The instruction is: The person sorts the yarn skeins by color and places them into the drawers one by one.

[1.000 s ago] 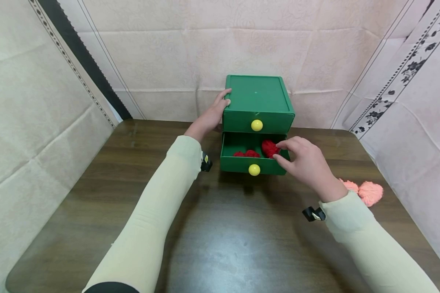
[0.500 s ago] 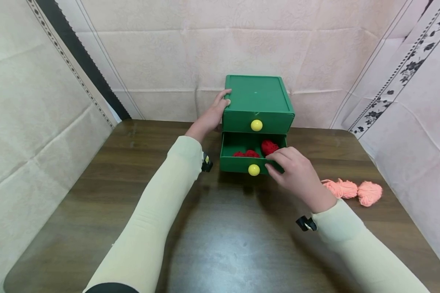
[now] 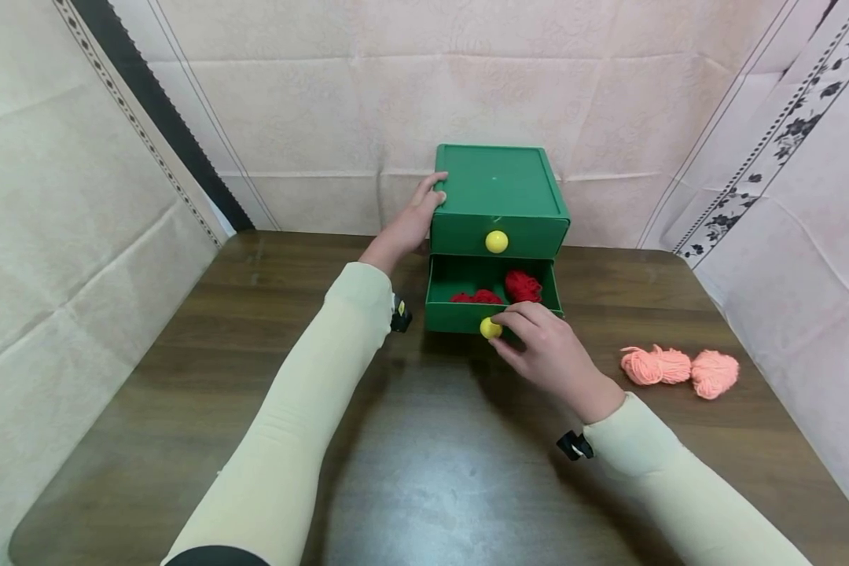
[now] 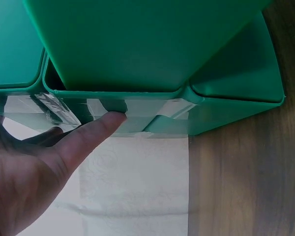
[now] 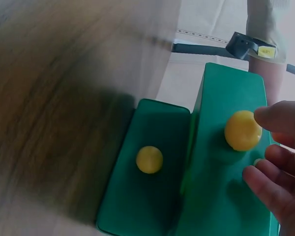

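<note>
A green drawer unit (image 3: 495, 185) stands at the back of the table, its pulled-out middle drawer (image 3: 453, 318) below the shut top one. Dark red yarn bundles (image 3: 523, 286) lie inside that drawer. My left hand (image 3: 413, 220) rests against the unit's left side; in the left wrist view one extended finger (image 4: 93, 135) presses near clear tape. My right hand (image 3: 543, 346) is at the middle drawer's yellow knob (image 3: 490, 328), thumb and fingers parted beside it. In the right wrist view a fingertip overlaps the edge of this knob (image 5: 243, 130).
Two salmon-pink yarn bundles (image 3: 655, 365) (image 3: 714, 374) lie on the wooden table (image 3: 424, 472) at right. Beneath the middle drawer a bottom drawer (image 5: 137, 201) with a yellow knob (image 5: 149, 160) is shut. A pale patterned cloth (image 3: 311, 118) hangs behind the unit.
My right hand has moved left and down from the red yarn at the drawer's right side to the yellow knob. My left hand stays at the unit's side.
</note>
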The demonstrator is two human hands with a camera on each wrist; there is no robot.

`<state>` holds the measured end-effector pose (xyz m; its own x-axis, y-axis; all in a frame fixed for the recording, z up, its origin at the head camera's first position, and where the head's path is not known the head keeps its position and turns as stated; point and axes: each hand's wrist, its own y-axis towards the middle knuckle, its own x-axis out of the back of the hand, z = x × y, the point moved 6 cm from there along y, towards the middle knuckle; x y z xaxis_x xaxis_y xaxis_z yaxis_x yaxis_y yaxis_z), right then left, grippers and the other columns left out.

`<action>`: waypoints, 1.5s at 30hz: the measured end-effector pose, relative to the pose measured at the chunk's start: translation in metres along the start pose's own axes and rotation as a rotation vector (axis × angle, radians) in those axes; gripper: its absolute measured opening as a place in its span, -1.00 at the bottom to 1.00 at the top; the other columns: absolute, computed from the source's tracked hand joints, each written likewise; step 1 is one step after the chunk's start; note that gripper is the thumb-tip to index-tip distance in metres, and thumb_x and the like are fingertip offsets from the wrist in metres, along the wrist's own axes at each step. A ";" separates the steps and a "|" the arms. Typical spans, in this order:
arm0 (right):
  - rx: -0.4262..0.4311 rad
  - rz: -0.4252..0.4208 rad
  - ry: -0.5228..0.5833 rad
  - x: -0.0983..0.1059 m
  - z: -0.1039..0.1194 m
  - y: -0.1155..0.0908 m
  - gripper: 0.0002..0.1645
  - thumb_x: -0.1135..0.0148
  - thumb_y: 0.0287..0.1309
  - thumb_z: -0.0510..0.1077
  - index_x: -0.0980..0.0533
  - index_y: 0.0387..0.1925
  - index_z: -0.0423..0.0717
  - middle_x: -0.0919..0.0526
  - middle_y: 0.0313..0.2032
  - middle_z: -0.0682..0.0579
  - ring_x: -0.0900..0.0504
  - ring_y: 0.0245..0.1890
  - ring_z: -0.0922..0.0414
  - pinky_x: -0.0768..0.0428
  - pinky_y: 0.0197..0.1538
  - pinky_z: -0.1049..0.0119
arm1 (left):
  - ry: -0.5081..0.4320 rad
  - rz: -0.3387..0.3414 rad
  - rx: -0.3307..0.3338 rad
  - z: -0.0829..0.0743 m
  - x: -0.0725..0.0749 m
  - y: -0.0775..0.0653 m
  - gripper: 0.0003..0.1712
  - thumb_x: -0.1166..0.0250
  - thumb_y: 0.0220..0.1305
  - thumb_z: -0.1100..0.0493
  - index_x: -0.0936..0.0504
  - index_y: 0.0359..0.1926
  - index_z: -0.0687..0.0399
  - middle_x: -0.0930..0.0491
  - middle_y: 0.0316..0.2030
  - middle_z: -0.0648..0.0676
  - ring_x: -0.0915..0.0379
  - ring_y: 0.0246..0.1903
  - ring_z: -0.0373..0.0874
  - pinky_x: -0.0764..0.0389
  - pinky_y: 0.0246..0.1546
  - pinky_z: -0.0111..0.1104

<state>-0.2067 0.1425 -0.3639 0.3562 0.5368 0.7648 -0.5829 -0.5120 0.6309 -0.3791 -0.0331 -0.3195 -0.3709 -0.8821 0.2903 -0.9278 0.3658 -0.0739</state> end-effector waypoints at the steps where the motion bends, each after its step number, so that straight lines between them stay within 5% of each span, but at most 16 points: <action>1: -0.001 0.002 0.003 -0.001 0.000 0.000 -0.63 -0.53 -0.08 -0.17 -0.63 -0.19 -0.16 -0.63 -0.22 -0.02 -0.60 -0.17 0.08 -0.65 -0.09 0.17 | -0.005 0.000 0.000 0.002 0.000 0.002 -0.41 0.28 0.50 -0.12 0.11 0.48 -0.54 0.18 0.51 0.00 -0.06 0.35 0.17 -0.44 0.06 0.23; 13: -0.025 0.015 0.015 -0.012 -0.008 0.001 -0.65 -0.52 -0.07 -0.19 -0.62 -0.20 -0.14 -0.59 -0.21 -0.01 -0.55 -0.18 0.08 -0.63 -0.11 0.19 | -0.003 -0.035 -0.011 0.020 0.004 0.021 -0.48 0.27 0.47 -0.23 0.05 0.39 -0.80 0.13 0.50 -0.04 -0.16 0.28 0.17 -0.46 0.02 0.25; 41: -0.118 0.012 0.040 -0.014 -0.027 0.008 -0.74 -0.46 0.01 -0.23 -0.63 -0.20 -0.15 -0.59 -0.19 -0.03 -0.57 -0.17 0.07 -0.64 -0.06 0.15 | 0.016 -0.026 -0.015 0.014 -0.001 0.013 -0.46 0.28 0.48 -0.23 0.10 0.42 -0.75 0.19 0.52 -0.11 -0.09 0.35 0.20 -0.43 0.02 0.29; 45: -0.125 0.013 0.038 -0.015 -0.029 0.011 -0.74 -0.44 0.05 -0.19 -0.63 -0.19 -0.15 -0.59 -0.17 -0.04 -0.57 -0.15 0.05 -0.63 -0.04 0.15 | 0.026 -0.022 -0.001 0.004 -0.001 0.002 -0.43 0.29 0.50 -0.17 0.13 0.46 -0.63 0.19 0.52 -0.06 -0.09 0.36 0.20 -0.46 0.01 0.25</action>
<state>-0.2399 0.1479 -0.3720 0.3218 0.5570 0.7656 -0.6748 -0.4323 0.5981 -0.3807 -0.0322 -0.3236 -0.3490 -0.8820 0.3168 -0.9357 0.3464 -0.0666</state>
